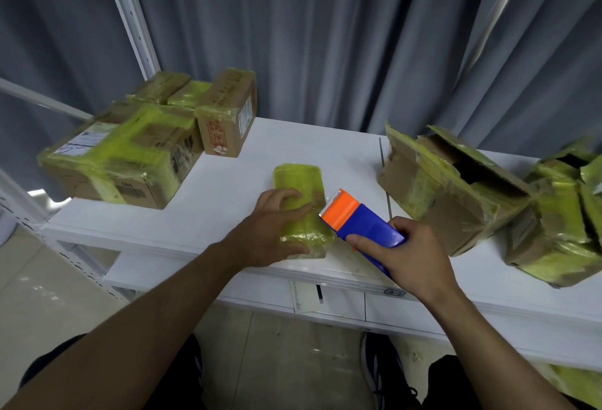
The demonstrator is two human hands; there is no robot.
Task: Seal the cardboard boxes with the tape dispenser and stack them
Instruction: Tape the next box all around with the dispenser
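Head: left hand point(277, 227) atop box point(298, 181), right point(410, 253) round dispenser point(365, 224)

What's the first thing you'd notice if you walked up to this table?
The bright orange-and-blue tape dispenser, gripped by the right hand over the white table. Its toothed end is at the edge of a small box wrapped in yellow tape, which the left hand rests on. Taped boxes are piled at the left; open ones sit at the right.
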